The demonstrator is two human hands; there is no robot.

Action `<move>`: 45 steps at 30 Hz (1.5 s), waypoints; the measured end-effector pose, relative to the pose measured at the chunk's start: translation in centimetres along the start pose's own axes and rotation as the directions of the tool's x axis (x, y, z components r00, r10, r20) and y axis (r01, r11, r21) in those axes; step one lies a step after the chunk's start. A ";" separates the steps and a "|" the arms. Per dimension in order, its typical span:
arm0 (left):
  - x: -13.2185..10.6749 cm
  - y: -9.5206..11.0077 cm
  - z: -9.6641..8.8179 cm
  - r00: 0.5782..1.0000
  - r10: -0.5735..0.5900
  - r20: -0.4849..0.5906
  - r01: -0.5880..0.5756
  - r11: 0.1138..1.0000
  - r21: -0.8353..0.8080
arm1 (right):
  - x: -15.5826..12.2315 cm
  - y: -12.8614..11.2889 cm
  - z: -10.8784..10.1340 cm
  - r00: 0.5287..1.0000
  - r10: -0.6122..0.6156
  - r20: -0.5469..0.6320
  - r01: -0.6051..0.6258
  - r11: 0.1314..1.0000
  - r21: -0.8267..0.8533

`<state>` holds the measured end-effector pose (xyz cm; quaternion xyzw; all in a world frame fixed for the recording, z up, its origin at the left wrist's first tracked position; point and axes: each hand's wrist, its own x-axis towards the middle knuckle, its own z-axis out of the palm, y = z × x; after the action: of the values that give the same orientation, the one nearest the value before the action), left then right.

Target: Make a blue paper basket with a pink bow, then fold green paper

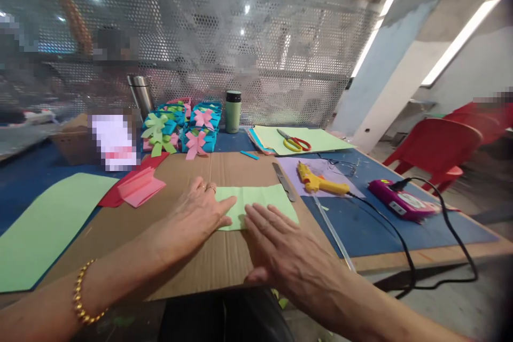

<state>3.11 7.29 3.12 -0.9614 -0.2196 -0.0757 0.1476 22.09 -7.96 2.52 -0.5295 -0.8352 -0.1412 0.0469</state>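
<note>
A folded sheet of light green paper [260,200] with crease lines lies on a brown cardboard sheet [176,272] in front of me. On its left end rests my left hand [200,208], fingers partly spread and a ring on one of them. My right hand [276,238] lies flat on the paper's near edge, its fingers stretched out and the thumb over the cardboard. Just past the paper's right end is a flat metal blade [284,181]. Pink folded paper [142,187] and red paper [108,197] lie left of my left hand.
Paper-flower boxes [196,128], a green flask [233,112] and a steel flask [141,96] stand at the back. Scissors [294,141] lie on stacked paper. At right are a yellow glue gun [320,180], a clear glue stick [332,230] and a corded purple power strip [401,200].
</note>
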 end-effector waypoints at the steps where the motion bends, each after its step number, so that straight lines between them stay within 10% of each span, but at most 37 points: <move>1: 0.0 0.0 0.0 1.000 -0.002 -0.011 0.002 1.000 0.002 | 0.0 -0.3 0.1 1.000 -0.002 0.026 0.002 1.000 0.017; 9: 0.3 -0.1 -0.5 1.000 -0.026 0.008 0.026 0.998 -0.051 | -4.5 0.7 -1.2 0.995 0.082 -0.056 -0.087 0.991 -0.100; 15: 0.3 0.0 -0.5 0.999 -0.040 -0.010 0.039 0.996 -0.086 | -0.1 1.8 -2.6 0.987 0.069 -0.148 -0.075 0.996 -0.041; 24: 0.6 2.3 -2.0 0.989 -0.129 0.077 0.130 0.991 -0.012 | 0.1 2.7 -0.3 0.972 -0.027 0.235 -0.042 0.958 0.283; 32: 1.2 5.6 -3.0 0.898 -0.327 0.295 0.413 0.859 -0.303 | 0.1 3.4 1.4 0.983 -0.089 0.161 0.038 0.954 0.296; 45: 1.1 3.7 -3.2 0.786 -0.407 0.466 0.602 0.677 -0.424 | -0.1 3.4 2.3 0.982 -0.127 0.138 0.100 0.976 0.192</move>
<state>5.51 3.56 5.46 -0.8589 -0.4702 -0.0104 -0.2026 25.32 -6.01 0.91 -0.4833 -0.8747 -0.0255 0.0249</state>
